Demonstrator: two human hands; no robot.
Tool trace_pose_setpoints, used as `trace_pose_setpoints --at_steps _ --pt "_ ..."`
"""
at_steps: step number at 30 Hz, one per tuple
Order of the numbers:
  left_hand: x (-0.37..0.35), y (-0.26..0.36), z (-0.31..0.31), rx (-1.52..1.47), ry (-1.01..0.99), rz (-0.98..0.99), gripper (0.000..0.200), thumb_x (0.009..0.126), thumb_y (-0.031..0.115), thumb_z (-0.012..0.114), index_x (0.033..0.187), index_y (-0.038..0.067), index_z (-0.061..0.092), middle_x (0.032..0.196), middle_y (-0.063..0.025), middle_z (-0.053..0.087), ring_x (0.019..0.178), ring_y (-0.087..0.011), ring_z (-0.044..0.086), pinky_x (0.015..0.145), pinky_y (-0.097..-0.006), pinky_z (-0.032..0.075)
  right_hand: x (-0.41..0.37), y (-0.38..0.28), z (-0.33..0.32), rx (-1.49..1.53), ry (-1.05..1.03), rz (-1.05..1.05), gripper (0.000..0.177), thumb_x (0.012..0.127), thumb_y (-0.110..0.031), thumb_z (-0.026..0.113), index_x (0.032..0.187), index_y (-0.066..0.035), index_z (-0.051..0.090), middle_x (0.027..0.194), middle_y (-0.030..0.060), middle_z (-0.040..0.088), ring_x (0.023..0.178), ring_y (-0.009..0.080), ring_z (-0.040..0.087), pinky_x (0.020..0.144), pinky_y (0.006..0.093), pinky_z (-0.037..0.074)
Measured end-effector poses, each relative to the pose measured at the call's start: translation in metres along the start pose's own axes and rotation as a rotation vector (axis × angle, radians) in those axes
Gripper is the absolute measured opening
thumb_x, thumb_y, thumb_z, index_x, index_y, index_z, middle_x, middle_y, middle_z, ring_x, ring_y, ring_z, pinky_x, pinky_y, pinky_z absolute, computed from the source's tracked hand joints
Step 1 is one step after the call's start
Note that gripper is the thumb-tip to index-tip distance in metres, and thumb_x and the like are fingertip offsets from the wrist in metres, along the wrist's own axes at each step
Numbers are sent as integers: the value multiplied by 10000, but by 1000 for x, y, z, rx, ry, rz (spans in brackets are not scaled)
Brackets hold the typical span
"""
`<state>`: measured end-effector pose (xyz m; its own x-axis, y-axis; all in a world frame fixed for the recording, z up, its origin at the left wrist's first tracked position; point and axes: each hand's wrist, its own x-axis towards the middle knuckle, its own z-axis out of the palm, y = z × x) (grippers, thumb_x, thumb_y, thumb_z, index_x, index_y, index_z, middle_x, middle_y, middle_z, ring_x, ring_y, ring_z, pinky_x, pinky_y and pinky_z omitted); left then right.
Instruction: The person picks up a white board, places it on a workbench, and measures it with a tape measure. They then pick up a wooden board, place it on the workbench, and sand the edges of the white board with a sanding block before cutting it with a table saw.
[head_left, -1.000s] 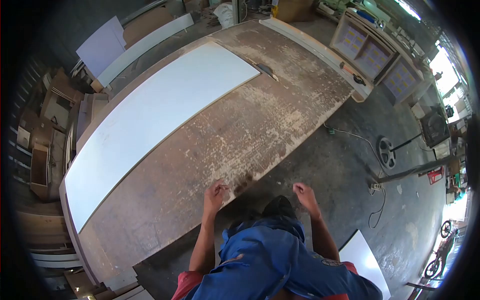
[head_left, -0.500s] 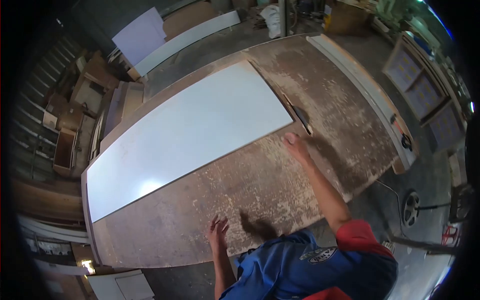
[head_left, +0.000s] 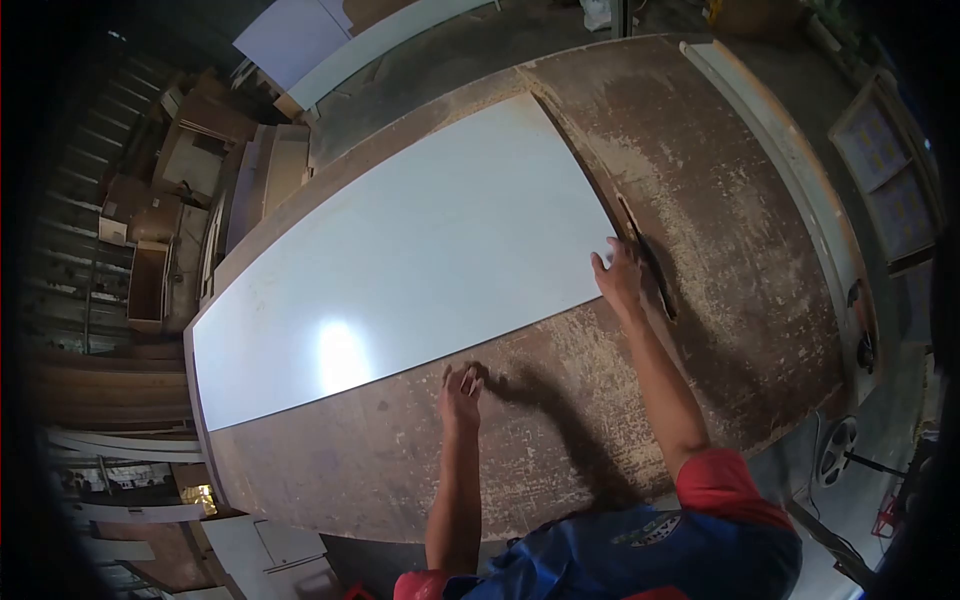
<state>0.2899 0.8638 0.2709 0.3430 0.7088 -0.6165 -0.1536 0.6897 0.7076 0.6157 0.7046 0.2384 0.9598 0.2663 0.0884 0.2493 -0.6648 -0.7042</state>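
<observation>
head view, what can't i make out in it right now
- White panel, head view: its underside is hidden, as it lies flat on the table.
- Panel's near right corner, head view: covered by the right hand; firm contact can't be told.
- Apron print, head view: too small and blurred to read.
- Purple sheet, head view: cut off by the top edge.

No text was readable; pale logo (head_left: 657,530) on blue garment (head_left: 610,562), bodyward of right hand (head_left: 622,275), was too blurred.
</observation>
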Motion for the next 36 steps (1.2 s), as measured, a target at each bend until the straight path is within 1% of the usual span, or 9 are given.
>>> trace_pose_setpoints --at_steps 5,8,14,16,19,26,27,31,36 --pt "36 -6 25 -113 68 -58 474 904 247 545 1296 25 397 1204 -121 540 1109 -256 534 937 -422 423 22 -10 2 32 25 126 351 819 -377 621 1075 -138 615 1149 165 583 1093 386 514 893 496 430" --pt "35 -1 37 -254 186 -66 554 859 322 575 1276 -1 405 1228 -129 524 1105 -249 533 928 -421 422 30 -22 -14 182 -7 253 343 811 -392 619 941 -77 655 954 171 656 930 332 618 833 425 458" --pt "41 5 32 -482 248 -176 556 775 286 572 1169 -59 387 1080 -134 479 953 -253 512 975 -439 391 46 2 -28 559 -122 485 395 808 -399 644 946 -29 659 856 114 667 875 228 610 780 347 453" --pt "57 1 -7 -496 -141 -304 319 753 314 615 820 24 502 724 -68 521 705 -221 535 748 -397 480 44 20 -41 675 -181 508 420 807 -413 648 966 -25 655 865 97 662 857 208 604 763 324 449" --pt "35 16 20 -446 212 -183 252 766 279 626 781 48 525 616 -49 495 581 -192 491 630 -362 476 19 -38 -92 791 -299 700 481 812 -451 648 1051 -34 623 943 53 636 843 156 581 713 260 434" --pt "-59 36 -3 -342 140 80 202 917 283 578 1035 121 550 798 22 566 659 -111 531 596 -285 441 -36 -15 -120 936 -760 677 748 786 -485 682 1311 -5 452 1272 109 536 1167 230 501 969 363 398" --pt "-63 29 -32 -322 44 92 260 935 312 549 1099 110 536 892 16 575 693 -115 534 688 -291 450 -55 -24 -125 860 -769 638 714 792 -446 701 1289 12 473 1275 130 532 1196 230 481 995 367 389" --pt "-110 28 -90 -282 -162 88 332 958 346 509 1157 80 526 981 12 588 826 -81 564 815 -277 466 -136 -32 -145 882 -742 473 573 845 -375 672 1211 39 522 1132 136 604 1043 228 576 903 364 460" --pt "-186 10 -100 -201 -29 24 392 952 294 533 1232 25 483 1173 -60 579 1039 -174 566 934 -333 452 -216 -35 -219 1017 -418 530 477 878 -322 636 1171 41 535 1073 115 620 944 218 610 801 333 502"
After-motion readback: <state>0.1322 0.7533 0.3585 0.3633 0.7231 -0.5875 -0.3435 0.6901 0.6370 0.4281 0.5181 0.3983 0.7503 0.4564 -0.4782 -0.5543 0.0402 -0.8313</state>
